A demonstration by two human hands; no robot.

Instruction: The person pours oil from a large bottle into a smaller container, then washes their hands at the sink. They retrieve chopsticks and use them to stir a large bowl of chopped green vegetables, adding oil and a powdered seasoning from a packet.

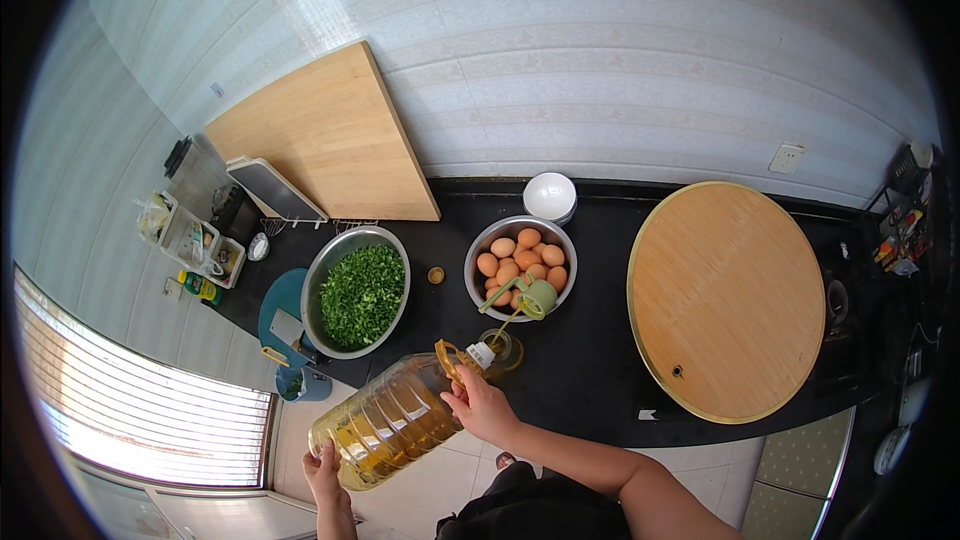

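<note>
Both my hands hold a large clear plastic oil bottle (390, 420), tilted with its neck toward the counter and yellow oil inside. My right hand (480, 408) is closed round its yellow handle near the neck. My left hand (324, 478) grips the bottom end. The mouth is at a small glass jar (512, 350) with yellowish liquid; whether oil is flowing I cannot tell. A light green dispenser top (537, 298) lies over the rim of a steel bowl (470, 262) of brown eggs (508, 273), just behind the jar.
Left of the jar stands a steel bowl (404, 315) of chopped greens (358, 295), beside a cleaver (290, 332) on a teal board (280, 290). White bowls (550, 196) are at the back. A round wooden board (728, 300) lies to the right; a large wooden board (330, 140) leans on the wall.
</note>
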